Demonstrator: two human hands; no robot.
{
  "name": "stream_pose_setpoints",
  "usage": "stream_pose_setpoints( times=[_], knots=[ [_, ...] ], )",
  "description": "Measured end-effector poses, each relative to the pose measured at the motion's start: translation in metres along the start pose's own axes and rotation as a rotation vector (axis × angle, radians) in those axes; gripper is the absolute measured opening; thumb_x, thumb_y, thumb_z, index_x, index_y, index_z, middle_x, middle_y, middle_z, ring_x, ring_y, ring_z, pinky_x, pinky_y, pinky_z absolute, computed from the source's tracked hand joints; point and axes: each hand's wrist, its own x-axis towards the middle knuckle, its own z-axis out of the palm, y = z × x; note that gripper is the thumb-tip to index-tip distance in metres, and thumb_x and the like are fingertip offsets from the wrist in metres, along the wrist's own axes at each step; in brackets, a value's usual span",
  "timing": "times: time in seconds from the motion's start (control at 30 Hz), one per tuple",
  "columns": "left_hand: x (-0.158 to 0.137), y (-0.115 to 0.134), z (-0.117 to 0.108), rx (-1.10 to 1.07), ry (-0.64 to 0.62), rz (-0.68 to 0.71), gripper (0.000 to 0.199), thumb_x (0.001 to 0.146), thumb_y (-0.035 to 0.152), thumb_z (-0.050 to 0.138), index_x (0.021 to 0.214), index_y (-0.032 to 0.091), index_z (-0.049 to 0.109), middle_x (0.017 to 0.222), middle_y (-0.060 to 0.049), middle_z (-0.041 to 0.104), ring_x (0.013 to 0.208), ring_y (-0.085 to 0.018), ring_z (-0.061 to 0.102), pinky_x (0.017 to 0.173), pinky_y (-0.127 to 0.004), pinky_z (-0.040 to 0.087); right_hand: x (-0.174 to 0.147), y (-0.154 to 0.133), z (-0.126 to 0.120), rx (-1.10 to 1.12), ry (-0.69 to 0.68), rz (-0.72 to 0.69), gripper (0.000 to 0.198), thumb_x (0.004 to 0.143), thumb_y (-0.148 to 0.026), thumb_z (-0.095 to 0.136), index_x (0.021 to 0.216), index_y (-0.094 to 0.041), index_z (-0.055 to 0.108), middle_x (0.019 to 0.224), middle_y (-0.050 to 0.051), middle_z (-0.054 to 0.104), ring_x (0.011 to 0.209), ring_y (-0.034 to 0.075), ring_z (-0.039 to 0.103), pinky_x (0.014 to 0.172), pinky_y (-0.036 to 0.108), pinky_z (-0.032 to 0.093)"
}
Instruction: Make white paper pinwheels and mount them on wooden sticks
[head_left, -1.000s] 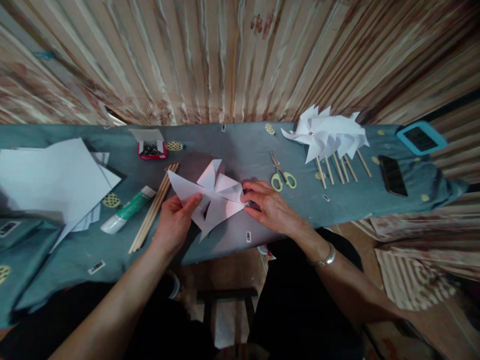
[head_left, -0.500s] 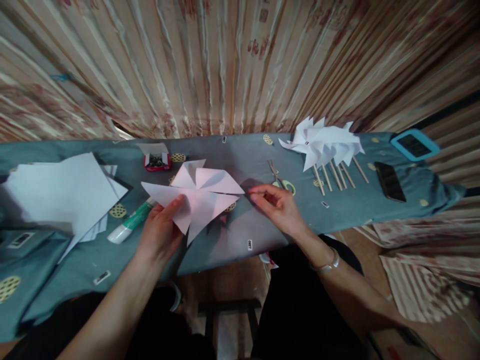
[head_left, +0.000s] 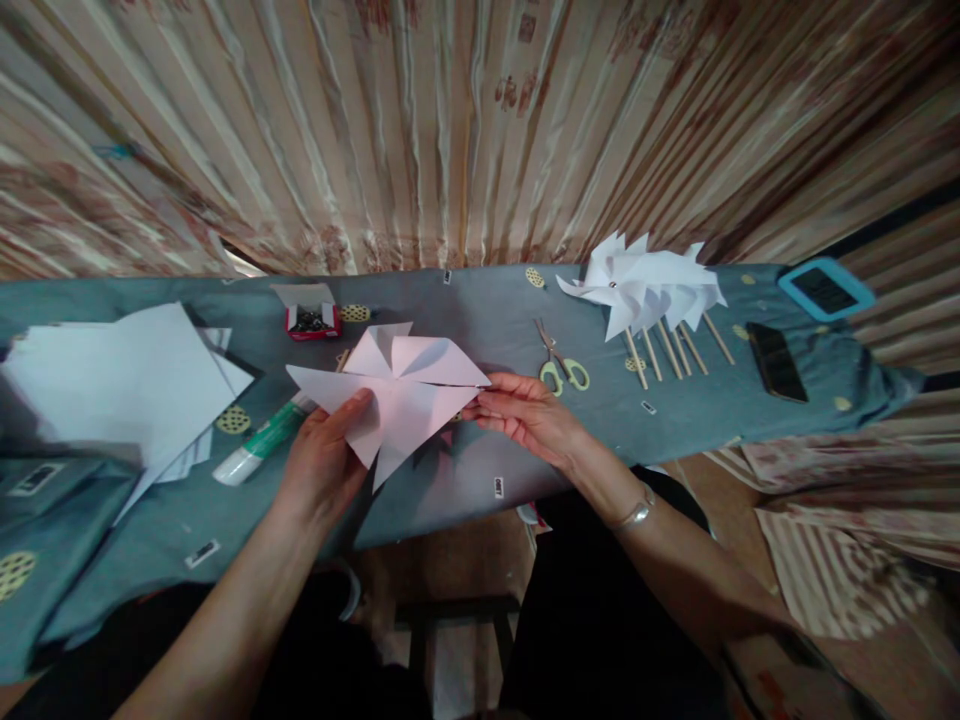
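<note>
1 cut, partly folded sheet of paper (head_left: 394,405) is held over the table (head_left: 480,300), between the 2 hands. Its left part is gripped between the thumb and fingers of the left hand (head_left: 326,455); its right point is pinched in the fingertips of the right hand (head_left: 529,412). Scissors (head_left: 576,375) are laid near the right hand, a tube (head_left: 259,440) beside the left.

The light is rather dim — soft shadows lie below the folded paper (head_left: 412,402) — and the curtain (head_left: 442,130) looks stretched and smeared toward the edges.
</note>
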Motion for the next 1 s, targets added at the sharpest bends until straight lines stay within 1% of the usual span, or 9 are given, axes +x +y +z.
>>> stream_pose_setpoints(
  times=[0.1,0.2,0.3,0.4,0.5,0.57,0.7,0.83,1.0],
  knots=[
    [-0.0012,0.0011,0.0011,0.001,-0.005,-0.002,0.014,0.070,0.009,0.071,0.084,0.012,0.071,0.074,-0.004,0.073,0.061,-0.014,0.067,0.061,-0.021,0.060,0.0001,-0.0001,-0.0004,-0.001,-0.011,-0.004,0.026,0.064,-0.028,0.085,0.087,-0.023,0.072,0.081,-0.002,0.075,0.075,0.010,0.072,0.071,0.019,0.057],
    [-0.0028,0.0023,0.0028,0.007,0.006,-0.004,0.012,0.071,0.008,0.069,0.083,0.013,0.071,0.074,-0.004,0.073,0.060,-0.015,0.067,0.060,-0.022,0.060,0.0003,0.0002,-0.0013,-0.001,0.015,-0.009,0.030,0.063,-0.027,0.085,0.090,-0.023,0.073,0.081,-0.003,0.075,0.074,0.009,0.070,0.071,0.020,0.057],
    [-0.0033,0.0024,0.0031,0.027,0.010,-0.003,0.011,0.073,0.008,0.067,0.081,0.014,0.071,0.074,-0.004,0.072,0.061,-0.016,0.067,0.061,-0.025,0.061,0.0008,0.0007,-0.0018,-0.003,0.054,-0.009,0.028,0.060,-0.026,0.086,0.084,-0.023,0.074,0.081,-0.002,0.074,0.071,0.009,0.069,0.070,0.022,0.058],
    [-0.0027,0.0022,0.0021,0.029,0.008,0.006,0.012,0.071,0.010,0.070,0.082,0.014,0.070,0.076,-0.004,0.073,0.060,-0.015,0.067,0.059,-0.024,0.061,0.0010,0.0007,-0.0013,-0.038,0.062,-0.021,0.026,0.058,-0.028,0.087,0.080,-0.023,0.074,0.079,-0.003,0.074,0.068,0.009,0.068,0.067,0.022,0.057],
    [-0.0033,0.0033,0.0026,0.039,0.018,0.009,0.015,0.068,0.011,0.073,0.082,0.016,0.070,0.075,-0.002,0.073,0.059,-0.014,0.066,0.057,-0.021,0.060,0.0006,0.0005,-0.0013,-0.127,0.058,-0.055,0.025,0.058,-0.029,0.087,0.078,-0.022,0.074,0.075,-0.003,0.073,0.065,0.007,0.066,0.063,0.019,0.055],
    [-0.0047,0.0047,0.0043,0.054,0.035,0.009,0.014,0.067,0.012,0.074,0.079,0.018,0.069,0.071,-0.001,0.072,0.058,-0.014,0.064,0.056,-0.021,0.060,0.0003,0.0006,-0.0020,-0.193,0.065,-0.066,0.025,0.059,-0.030,0.086,0.079,-0.021,0.075,0.073,-0.003,0.073,0.065,0.007,0.066,0.062,0.020,0.054],
    [-0.0070,0.0062,0.0071,0.080,0.063,0.021,0.011,0.067,0.012,0.073,0.076,0.019,0.068,0.067,0.001,0.071,0.056,-0.015,0.063,0.054,-0.022,0.059,0.0003,0.0012,-0.0041,-0.259,0.063,-0.045,0.027,0.057,-0.031,0.087,0.079,-0.021,0.075,0.071,-0.002,0.074,0.063,0.009,0.065,0.064,0.024,0.056],
    [-0.0064,0.0052,0.0063,0.079,0.054,0.038,0.008,0.069,0.012,0.071,0.075,0.017,0.069,0.065,0.000,0.069,0.053,-0.014,0.062,0.054,-0.022,0.058,0.0009,0.0012,-0.0054,-0.280,0.054,-0.023,0.027,0.055,-0.031,0.087,0.076,-0.020,0.075,0.068,-0.002,0.074,0.060,0.008,0.065,0.061,0.023,0.055],
    [-0.0057,0.0029,0.0052,0.094,0.048,0.043,0.011,0.069,0.014,0.073,0.078,0.016,0.069,0.067,-0.001,0.070,0.062,-0.018,0.066,0.058,-0.026,0.060,0.0020,0.0023,-0.0084,-0.314,0.050,-0.019,0.025,0.054,-0.029,0.087,0.074,-0.020,0.074,0.064,-0.003,0.073,0.056,0.008,0.063,0.058,0.022,0.054]
  ],
)
